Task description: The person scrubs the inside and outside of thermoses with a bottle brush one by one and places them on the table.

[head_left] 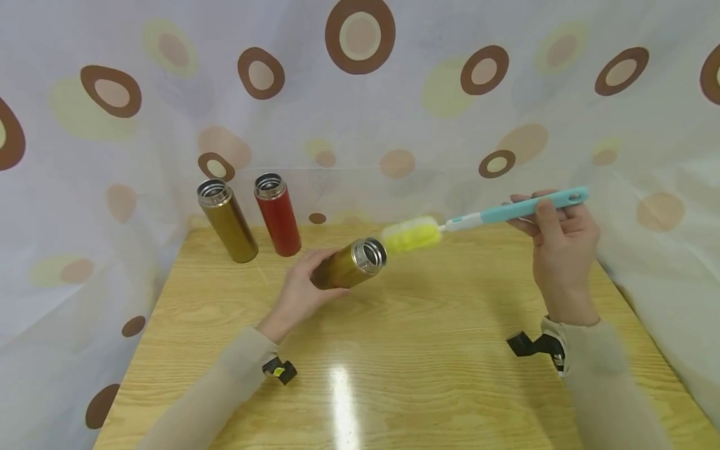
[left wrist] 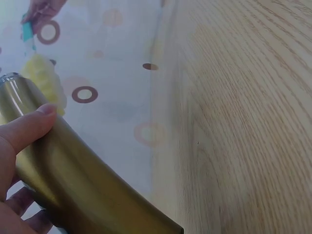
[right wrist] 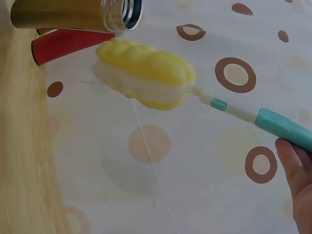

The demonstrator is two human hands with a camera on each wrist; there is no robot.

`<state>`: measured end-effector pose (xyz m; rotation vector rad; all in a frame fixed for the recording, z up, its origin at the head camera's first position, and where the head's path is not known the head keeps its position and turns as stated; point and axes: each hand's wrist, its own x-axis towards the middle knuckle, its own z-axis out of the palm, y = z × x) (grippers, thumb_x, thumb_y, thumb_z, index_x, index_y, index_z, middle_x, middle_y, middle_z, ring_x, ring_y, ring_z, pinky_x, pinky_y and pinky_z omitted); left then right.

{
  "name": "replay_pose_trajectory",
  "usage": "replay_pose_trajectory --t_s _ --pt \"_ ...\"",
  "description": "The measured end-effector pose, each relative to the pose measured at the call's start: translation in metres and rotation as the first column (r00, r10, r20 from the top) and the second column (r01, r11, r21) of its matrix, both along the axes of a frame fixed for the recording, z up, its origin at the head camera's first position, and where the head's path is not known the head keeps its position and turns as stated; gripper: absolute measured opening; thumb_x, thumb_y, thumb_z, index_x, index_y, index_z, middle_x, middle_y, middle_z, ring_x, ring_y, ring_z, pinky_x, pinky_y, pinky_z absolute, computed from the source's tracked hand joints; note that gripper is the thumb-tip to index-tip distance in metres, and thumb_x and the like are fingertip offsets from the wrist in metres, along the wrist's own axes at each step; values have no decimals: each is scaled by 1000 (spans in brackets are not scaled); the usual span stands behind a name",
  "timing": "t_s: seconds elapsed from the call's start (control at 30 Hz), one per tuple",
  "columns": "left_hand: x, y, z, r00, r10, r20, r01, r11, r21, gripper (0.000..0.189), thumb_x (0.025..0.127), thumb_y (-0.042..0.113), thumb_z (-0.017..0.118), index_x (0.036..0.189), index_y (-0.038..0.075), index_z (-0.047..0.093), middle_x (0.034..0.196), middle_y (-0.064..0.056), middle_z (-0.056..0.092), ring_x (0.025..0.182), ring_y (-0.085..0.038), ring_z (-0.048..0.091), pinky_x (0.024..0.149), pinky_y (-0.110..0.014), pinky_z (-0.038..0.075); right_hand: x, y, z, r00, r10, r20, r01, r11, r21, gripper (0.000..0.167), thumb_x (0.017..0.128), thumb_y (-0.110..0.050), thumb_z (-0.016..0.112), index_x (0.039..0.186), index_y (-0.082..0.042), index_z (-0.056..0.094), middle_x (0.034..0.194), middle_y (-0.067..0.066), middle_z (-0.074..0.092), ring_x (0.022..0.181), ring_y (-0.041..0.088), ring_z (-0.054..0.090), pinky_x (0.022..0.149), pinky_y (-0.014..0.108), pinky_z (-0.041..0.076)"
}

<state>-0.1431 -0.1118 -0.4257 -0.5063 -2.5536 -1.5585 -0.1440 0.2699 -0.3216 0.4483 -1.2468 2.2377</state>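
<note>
My left hand [head_left: 300, 290] grips a gold thermos bottle [head_left: 344, 265] round its body, tilted with its open steel mouth facing right and up. In the left wrist view the thumb lies along the gold bottle [left wrist: 83, 170]. My right hand [head_left: 565, 250] holds a bottle brush by its turquoise handle [head_left: 509, 211], thumb against the near side. The brush's yellow and white sponge head [head_left: 413, 234] points left, close to the bottle's mouth. From the right wrist view the sponge head [right wrist: 146, 73] is outside the bottle [right wrist: 63, 13].
Another gold bottle [head_left: 227, 222] and a red bottle [head_left: 278, 215] stand lidless at the back left of the wooden table [head_left: 427, 375]. A white curtain with brown and yellow circles [head_left: 360, 125] hangs behind and along both sides.
</note>
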Motion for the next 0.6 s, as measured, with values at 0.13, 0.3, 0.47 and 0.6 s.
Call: replay_pose_trajectory --t_s 0.13,0.3,0.47,0.6 --pt "0 2 0 1000 5 11 -5 1000 5 74 74 13 96 141 16 64 135 -7 65 127 -28 58 112 -53 44 2 -6 -3 999 30 -28 -29 999 34 15 102 9 54 107 23 59 95 30 74 87 36 77 80 41 62" --pt "0 4 2 999 36 33 -36 999 1 73 75 11 95 142 14 64 137 -9 64 129 -30 57 113 -52 44 4 -8 -3 997 31 -71 -23 993 112 15 103 11 52 107 25 58 94 29 74 89 35 77 80 41 62" --pt "0 5 7 997 71 35 -71 997 -7 73 76 12 94 143 12 64 139 -13 62 129 -33 57 113 -55 43 6 -8 -1 995 33 -92 -18 986 166 16 103 12 51 106 26 57 94 27 75 90 34 77 80 41 62" --pt "-1 5 9 995 88 48 -88 996 -19 73 77 14 94 144 13 63 139 -13 61 129 -33 56 113 -54 42 8 -8 0 994 54 -98 -36 984 173 15 102 13 50 105 26 57 94 27 74 90 35 77 80 41 62"
